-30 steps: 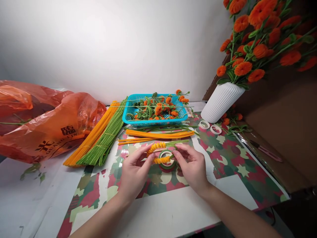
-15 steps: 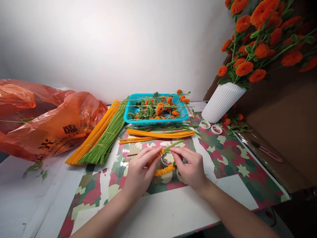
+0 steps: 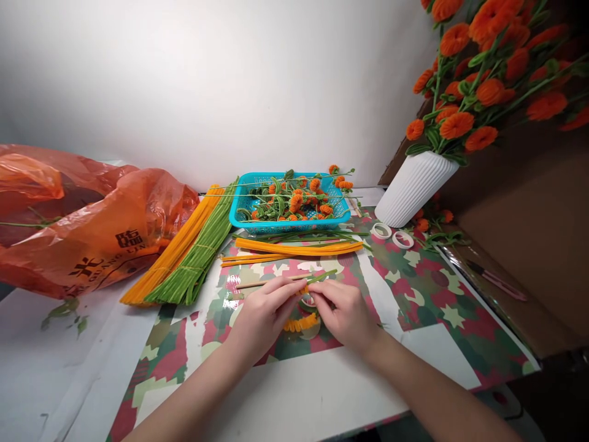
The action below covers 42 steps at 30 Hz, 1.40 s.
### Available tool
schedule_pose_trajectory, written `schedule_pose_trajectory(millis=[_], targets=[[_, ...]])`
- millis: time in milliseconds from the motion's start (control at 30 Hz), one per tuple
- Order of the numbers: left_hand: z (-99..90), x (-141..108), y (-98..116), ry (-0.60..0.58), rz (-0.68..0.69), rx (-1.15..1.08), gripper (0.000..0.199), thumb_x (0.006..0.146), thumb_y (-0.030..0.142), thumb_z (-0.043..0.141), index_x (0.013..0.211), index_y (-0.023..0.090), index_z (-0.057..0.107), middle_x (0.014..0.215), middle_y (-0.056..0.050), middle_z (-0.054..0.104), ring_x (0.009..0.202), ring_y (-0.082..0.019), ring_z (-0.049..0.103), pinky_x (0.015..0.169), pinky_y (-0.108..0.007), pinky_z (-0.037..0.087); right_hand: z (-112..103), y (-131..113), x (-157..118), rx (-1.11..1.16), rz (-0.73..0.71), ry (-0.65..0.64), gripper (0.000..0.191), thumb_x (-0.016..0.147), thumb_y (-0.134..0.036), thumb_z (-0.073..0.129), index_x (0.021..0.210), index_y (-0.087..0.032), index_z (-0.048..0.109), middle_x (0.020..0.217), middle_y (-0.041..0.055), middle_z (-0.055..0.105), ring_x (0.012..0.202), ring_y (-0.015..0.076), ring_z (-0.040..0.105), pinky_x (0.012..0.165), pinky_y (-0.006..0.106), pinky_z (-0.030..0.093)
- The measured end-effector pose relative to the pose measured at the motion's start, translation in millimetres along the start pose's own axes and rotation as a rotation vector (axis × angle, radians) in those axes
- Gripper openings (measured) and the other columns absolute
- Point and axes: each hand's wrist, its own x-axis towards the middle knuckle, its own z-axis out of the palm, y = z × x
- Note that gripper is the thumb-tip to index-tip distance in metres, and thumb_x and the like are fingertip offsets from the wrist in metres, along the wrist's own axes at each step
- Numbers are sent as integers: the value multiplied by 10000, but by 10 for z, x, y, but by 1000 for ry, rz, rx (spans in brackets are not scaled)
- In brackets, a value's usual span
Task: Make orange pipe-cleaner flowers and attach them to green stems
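Observation:
My left hand pinches a coiled orange pipe-cleaner strip, part of which curls below the fingers. Close against it, my right hand is closed at the same piece, its fingertips by a green stem that points up to the right. The fingers hide where the strip and the stem meet. Behind the hands, a thin wooden stick lies on the camouflage-patterned mat. A roll of tape partly shows between the hands.
Orange pipe cleaners lie before a blue basket of small flowers. At left are orange and green bundles and an orange bag. At right stand a white vase, tape rolls and a cutter.
My right hand has moved left, closer to my left hand, and the fingertips now meet. The green stem and the curled orange strip have shifted slightly; less of the stem shows.

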Motion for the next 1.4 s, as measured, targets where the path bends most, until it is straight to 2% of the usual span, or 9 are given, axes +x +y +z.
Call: schedule_pose_trajectory(millis=[133, 267, 433, 633, 800, 933, 1067, 1267, 1400], targets=[[24, -17, 59, 51, -284, -189, 472, 803, 289, 708, 1259, 242, 595, 1141, -80, 703, 949, -228, 691, 758, -324, 597, -15, -50, 34, 160, 295, 163, 93, 870, -186, 559, 885, -187, 651, 681, 13, 692, 537, 134, 634, 497, 226, 510], [49, -11, 117, 134, -466, -377, 335, 848, 332, 648, 1164, 223, 669, 1108, -77, 723, 920, -225, 702, 720, -311, 603, -16, -61, 45, 270, 436, 165, 38, 851, -229, 591, 847, -193, 599, 579, -23, 626, 470, 126, 610, 446, 214, 494], [23, 10, 111, 177, -392, -208, 222, 875, 267, 602, 1050, 215, 728, 997, -66, 749, 832, -195, 696, 618, -255, 576, -59, -25, 31, 112, 293, 136, 94, 881, -201, 541, 839, -203, 625, 711, 16, 687, 557, 144, 644, 521, 243, 525], [-26, 13, 24, 52, -136, -24, 246, 897, 161, 534, 1059, 222, 709, 963, -58, 753, 845, -184, 697, 619, -243, 572, -156, 74, 55, -30, 74, 47, 154, 913, -143, 500, 871, -206, 634, 823, 44, 712, 755, 183, 683, 682, 280, 544], [-37, 15, -16, -21, -47, 5, 262, 893, 130, 523, 1052, 227, 707, 985, -56, 753, 856, -178, 708, 680, -261, 588, -175, 97, 81, 7, 65, -45, 157, 907, -129, 504, 868, -201, 638, 803, 40, 702, 741, 177, 672, 671, 272, 536], [-44, 33, 32, 1, -224, -139, 246, 869, 189, 584, 1080, 237, 702, 1010, -56, 751, 886, -198, 707, 659, -266, 596, -164, 51, 80, 127, 231, -65, 129, 894, -177, 540, 825, -207, 645, 708, 11, 673, 628, 157, 647, 579, 254, 526], [-34, 55, 109, 139, -533, -442, 417, 780, 320, 718, 1177, 212, 650, 1118, -82, 721, 924, -220, 709, 699, -296, 619, -124, 15, 73, 301, 476, 91, 97, 864, -282, 602, 845, -193, 637, 699, 7, 664, 523, 130, 622, 492, 232, 523], [-5, 67, 130, 206, -620, -580, 367, 781, 377, 715, 1091, 180, 703, 1093, -101, 740, 946, -250, 714, 722, -316, 621, -75, -10, 80, 508, 593, 154, 258, 706, -327, 769, 866, -178, 633, 719, 20, 669, 660, 162, 672, 592, 253, 587], [-1, 40, 113, 247, -619, -527, 339, 784, 377, 716, 1061, 183, 729, 1009, -86, 765, 861, -239, 732, 686, -312, 624, -78, -21, 77, 600, 643, 178, 225, 741, -357, 740, 844, -171, 664, 763, 45, 709, 629, 173, 702, 570, 260, 590]])
